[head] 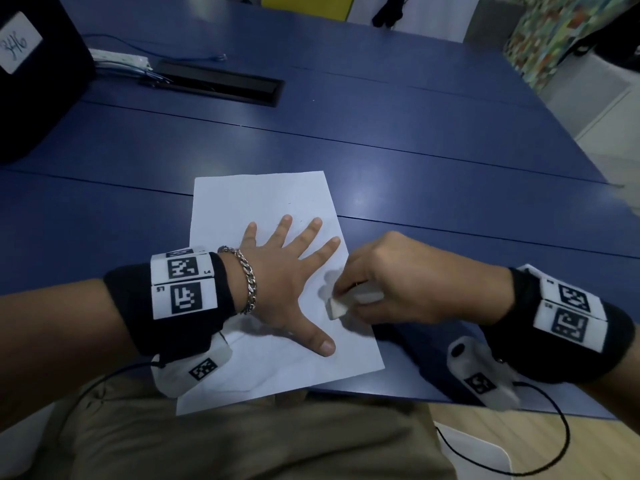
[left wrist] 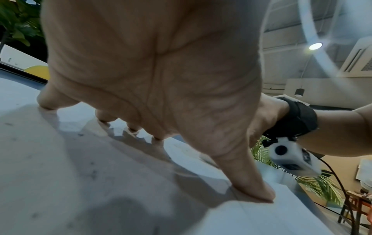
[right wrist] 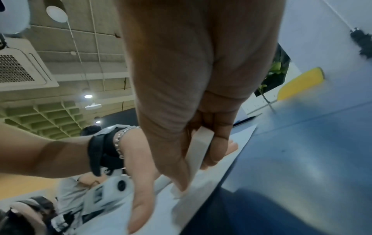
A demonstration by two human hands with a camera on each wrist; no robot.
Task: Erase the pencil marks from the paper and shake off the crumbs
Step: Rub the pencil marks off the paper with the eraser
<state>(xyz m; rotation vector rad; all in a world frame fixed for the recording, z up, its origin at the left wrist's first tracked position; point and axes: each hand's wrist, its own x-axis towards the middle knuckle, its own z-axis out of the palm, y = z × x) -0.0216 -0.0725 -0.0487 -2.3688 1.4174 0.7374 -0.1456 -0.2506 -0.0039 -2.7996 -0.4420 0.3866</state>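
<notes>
A white sheet of paper (head: 242, 202) lies on the blue table (head: 381, 133), its near edge hanging over the table's front. My left hand (head: 291, 271) lies flat on the sheet with fingers spread, pressing it down; its fingertips (left wrist: 259, 194) touch the paper (left wrist: 60, 174). My right hand (head: 391, 282) pinches a white eraser (head: 336, 307) between thumb and fingers and holds it against the paper's right edge, next to my left thumb. In the right wrist view the eraser (right wrist: 201, 146) sits upright in that grip on the paper (right wrist: 201, 195). Small grey specks dot the sheet.
A black box with a white label (head: 20, 43) stands at the far left. A black cable slot (head: 218, 83) and a white power strip (head: 121, 58) lie at the back. The table's right edge drops to a pale floor (head: 606, 126).
</notes>
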